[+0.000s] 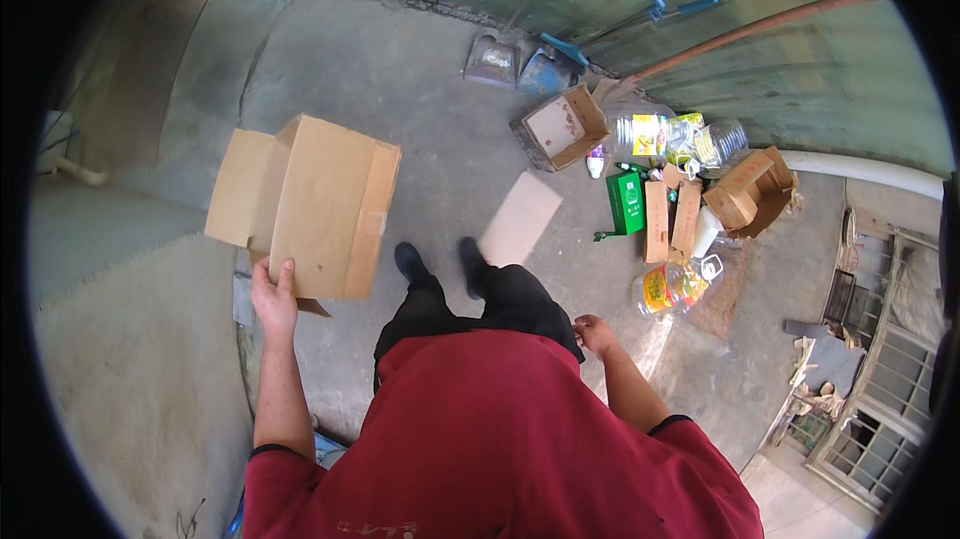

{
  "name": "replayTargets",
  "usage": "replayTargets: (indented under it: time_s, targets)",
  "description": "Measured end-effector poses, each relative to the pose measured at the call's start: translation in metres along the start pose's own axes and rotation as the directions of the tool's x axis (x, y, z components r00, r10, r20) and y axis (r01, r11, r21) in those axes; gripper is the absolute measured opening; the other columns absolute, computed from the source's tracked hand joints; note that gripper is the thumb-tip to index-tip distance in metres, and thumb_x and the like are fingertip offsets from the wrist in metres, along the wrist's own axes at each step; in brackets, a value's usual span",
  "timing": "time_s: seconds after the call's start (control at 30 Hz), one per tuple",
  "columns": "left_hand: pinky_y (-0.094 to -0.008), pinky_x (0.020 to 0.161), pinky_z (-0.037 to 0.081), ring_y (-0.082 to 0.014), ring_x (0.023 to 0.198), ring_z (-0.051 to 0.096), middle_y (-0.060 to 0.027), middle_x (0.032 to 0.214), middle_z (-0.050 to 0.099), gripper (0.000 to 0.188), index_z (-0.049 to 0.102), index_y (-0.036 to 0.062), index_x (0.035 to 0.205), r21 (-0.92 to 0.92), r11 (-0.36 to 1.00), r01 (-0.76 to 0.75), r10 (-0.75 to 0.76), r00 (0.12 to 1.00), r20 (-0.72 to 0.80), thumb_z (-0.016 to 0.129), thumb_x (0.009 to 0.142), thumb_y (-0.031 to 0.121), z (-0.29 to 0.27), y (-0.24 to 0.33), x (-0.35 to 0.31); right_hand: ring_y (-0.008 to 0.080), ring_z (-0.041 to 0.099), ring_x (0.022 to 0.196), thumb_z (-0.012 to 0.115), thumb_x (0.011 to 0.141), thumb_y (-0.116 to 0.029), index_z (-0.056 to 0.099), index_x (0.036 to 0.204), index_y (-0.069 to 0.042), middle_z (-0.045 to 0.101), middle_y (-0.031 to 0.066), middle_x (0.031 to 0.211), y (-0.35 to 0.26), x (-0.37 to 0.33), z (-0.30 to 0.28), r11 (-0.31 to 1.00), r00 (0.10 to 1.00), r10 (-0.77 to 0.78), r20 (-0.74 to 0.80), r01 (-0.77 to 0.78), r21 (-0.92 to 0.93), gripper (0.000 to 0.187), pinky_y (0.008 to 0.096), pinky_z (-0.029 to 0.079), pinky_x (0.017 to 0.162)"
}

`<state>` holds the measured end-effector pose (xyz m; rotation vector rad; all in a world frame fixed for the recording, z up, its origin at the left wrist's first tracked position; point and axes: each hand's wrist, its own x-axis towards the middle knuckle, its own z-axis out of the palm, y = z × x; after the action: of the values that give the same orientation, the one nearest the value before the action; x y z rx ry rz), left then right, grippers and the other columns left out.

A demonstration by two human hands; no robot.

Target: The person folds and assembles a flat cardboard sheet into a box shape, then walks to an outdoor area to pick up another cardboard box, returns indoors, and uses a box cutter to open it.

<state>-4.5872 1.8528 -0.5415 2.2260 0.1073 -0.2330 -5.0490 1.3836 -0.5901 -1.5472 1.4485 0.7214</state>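
Your L hand (275,301) grips carton (328,209), ctr-left of frame, by low edge only, so it might tip; can't tell grip of R hand (595,334)

A light-brown rectangular cardboard box (335,209) is tilted at the person's left, its lower edge gripped in the bare left hand (275,301). One broad cardboard flap (238,186) sticks out leftward, folded open; a paler tape strip (372,223) marks its right side.
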Motion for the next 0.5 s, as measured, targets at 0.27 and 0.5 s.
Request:
replayTargets:
  time_s: [0.27,0.5]
  targets:
    - [-0.0329,0.086,0.05,-0.0184,0.092,0.062,-0.0139,0.102,0.069,0.029,0.061,-0.0055,0.111,-0.021,0.996,-0.081,0.081,0.997,-0.003,0.07,0.093,0.015,-0.011,0.019,0.005,0.0288,0.071,0.099,0.064,0.083,-0.013,0.067,0.118,-0.003,0.072,0.0196,0.106,-0.025,0.017,0.005,0.938,0.959,-0.218,-0.183,0.154,-0.311,0.037,0.0369,0.055,0.085]
    - [-0.0337,0.082,0.052,-0.0197,0.087,0.064,-0.0137,0.097,0.069,0.023,0.061,-0.004,0.107,-0.073,0.993,-0.096,0.094,0.995,-0.029,0.068,0.092,0.012,-0.009,0.07,-0.003,0.0227,0.069,0.074,0.066,0.084,-0.016,0.068,0.11,0.002,0.072,0.0147,0.09,-0.009,0.064,-0.012,0.944,0.962,-0.258,-0.094,0.23,-0.235,0.031,0.036,0.056,0.069]
